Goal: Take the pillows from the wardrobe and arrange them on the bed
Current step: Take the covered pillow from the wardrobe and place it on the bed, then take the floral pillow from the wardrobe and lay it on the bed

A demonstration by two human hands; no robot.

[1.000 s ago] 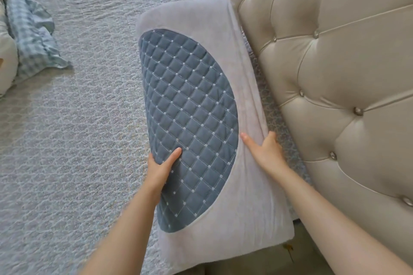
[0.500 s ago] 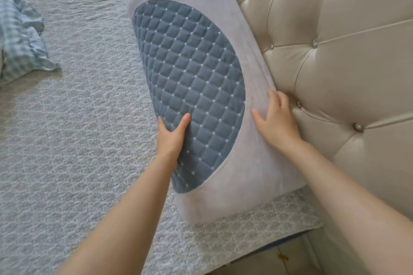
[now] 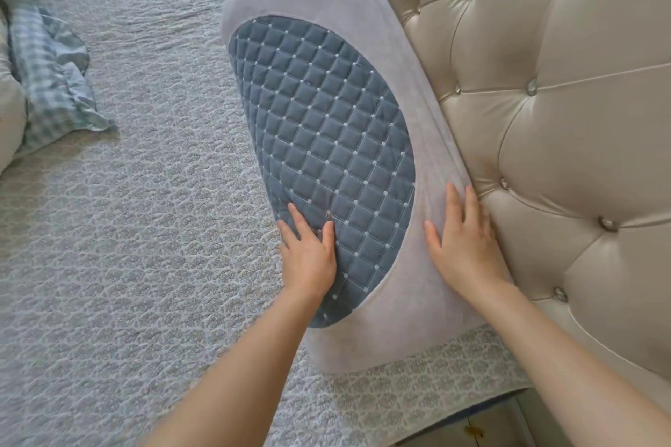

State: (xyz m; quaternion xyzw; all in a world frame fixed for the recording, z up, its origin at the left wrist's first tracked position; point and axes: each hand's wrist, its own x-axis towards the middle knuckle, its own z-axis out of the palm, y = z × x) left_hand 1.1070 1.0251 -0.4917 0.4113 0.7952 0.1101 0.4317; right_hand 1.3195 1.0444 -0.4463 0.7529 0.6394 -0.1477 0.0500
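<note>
A crumpled checked cloth (image 3: 51,76) is lying well off to my left on the bed (image 3: 127,229). The grey pillow (image 3: 366,29) is leaning against the tufted headboard (image 3: 544,120), its long axis running along it. My left hand (image 3: 308,258) and right hand (image 3: 466,247) are pressing flat on it, fingers spread.

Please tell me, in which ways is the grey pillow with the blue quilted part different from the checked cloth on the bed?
The grey pillow is firm and block-shaped, leaning against the headboard; the checked cloth lies crumpled and flat far from it. The pillow carries a dark blue quilted panel; the cloth is pale green-blue checked. Both hands, left hand and right hand, press the pillow; nothing touches the cloth. Both rest on the bedspread.
</note>
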